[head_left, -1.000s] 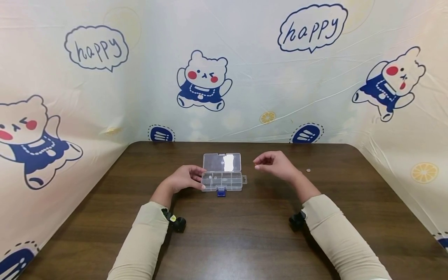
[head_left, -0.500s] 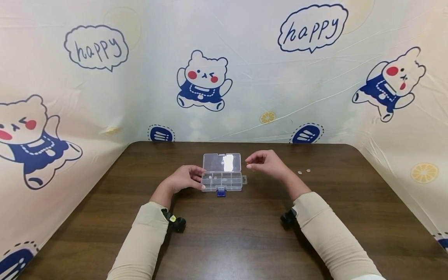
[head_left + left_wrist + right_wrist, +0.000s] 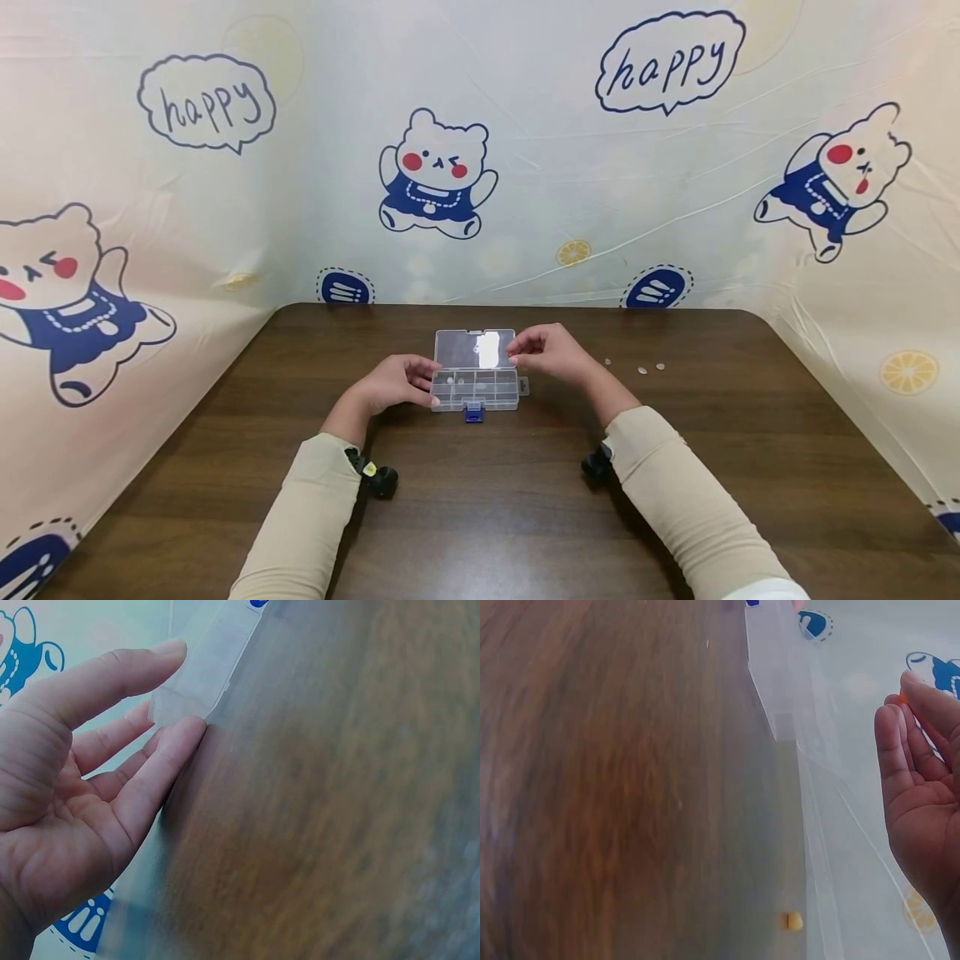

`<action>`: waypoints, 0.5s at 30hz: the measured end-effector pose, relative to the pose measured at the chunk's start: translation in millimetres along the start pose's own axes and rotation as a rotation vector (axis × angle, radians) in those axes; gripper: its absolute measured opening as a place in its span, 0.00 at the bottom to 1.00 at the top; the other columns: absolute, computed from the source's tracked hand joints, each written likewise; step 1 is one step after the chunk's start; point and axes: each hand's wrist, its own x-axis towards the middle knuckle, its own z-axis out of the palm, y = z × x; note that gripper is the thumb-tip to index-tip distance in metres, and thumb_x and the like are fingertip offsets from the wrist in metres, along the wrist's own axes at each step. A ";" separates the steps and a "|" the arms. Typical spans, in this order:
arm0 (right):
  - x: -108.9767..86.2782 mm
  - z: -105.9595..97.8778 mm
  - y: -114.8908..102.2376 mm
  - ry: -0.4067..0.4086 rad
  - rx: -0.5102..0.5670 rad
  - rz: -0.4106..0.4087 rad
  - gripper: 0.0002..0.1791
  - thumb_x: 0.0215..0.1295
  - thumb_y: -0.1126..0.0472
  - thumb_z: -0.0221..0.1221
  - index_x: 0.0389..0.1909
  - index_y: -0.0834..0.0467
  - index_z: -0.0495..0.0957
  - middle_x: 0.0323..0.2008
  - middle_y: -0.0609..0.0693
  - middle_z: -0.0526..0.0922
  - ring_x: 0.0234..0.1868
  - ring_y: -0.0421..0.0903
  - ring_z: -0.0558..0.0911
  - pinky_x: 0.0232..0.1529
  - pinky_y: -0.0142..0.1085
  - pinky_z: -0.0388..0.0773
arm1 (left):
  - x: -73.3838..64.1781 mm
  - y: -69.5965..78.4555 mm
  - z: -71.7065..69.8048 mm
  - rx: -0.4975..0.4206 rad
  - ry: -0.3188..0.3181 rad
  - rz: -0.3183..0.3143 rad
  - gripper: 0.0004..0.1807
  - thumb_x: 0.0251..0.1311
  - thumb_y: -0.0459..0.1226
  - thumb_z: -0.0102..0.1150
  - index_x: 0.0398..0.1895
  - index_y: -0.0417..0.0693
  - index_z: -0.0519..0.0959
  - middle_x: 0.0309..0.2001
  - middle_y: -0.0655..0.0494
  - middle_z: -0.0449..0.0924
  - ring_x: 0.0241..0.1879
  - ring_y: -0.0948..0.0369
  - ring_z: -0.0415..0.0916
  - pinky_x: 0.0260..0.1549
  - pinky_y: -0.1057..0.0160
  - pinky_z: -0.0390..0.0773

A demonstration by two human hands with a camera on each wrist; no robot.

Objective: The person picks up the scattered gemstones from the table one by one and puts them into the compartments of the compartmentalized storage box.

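Observation:
A clear plastic compartment box (image 3: 487, 401) with a blue latch (image 3: 474, 412) lies on the table, its transparent lid (image 3: 457, 348) raised at the back. Small pale pieces (image 3: 451, 381) sit in its left compartments. My left hand (image 3: 395, 384) holds the box's left end between thumb and fingers; the left wrist view also has this end of the box (image 3: 214, 664). Just over the lid's right edge, my right hand (image 3: 553, 353) pinches a small orange piece (image 3: 904, 697), mostly hidden by the fingertips. Its exact kind is too small to tell.
Several small pieces lie on the brown table (image 3: 480, 517) right of the box, among them a pale one (image 3: 661, 367) and another (image 3: 642, 371). A yellowish piece (image 3: 793, 921) shows in the right wrist view. A patterned cloth (image 3: 525, 167) hangs behind the table.
My right hand has moved left to the lid's right edge, still pinching. Small pieces on the table have come into sight from behind the right arm. The left hand and box stay put.

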 end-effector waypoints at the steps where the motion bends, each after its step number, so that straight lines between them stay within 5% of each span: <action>1: 0.8 1.2 0.3 -0.005 0.004 -0.006 0.08 0.59 0.67 0.67 0.40 0.63 0.84 0.35 0.51 0.85 0.34 0.47 0.79 0.36 0.35 0.79 | -0.2 -0.2 0.0 0.000 -0.001 0.004 0.34 0.41 0.30 0.78 0.57 0.38 0.76 0.47 0.45 0.78 0.45 0.53 0.77 0.46 0.60 0.80; 15: 11.4 15.1 12.7 -0.041 0.055 0.013 0.09 0.60 0.65 0.68 0.40 0.64 0.84 0.34 0.50 0.84 0.32 0.46 0.79 0.35 0.36 0.80 | 2.3 -1.3 -1.6 -0.017 -0.028 0.011 0.36 0.42 0.28 0.77 0.58 0.33 0.74 0.50 0.38 0.77 0.45 0.51 0.77 0.45 0.60 0.80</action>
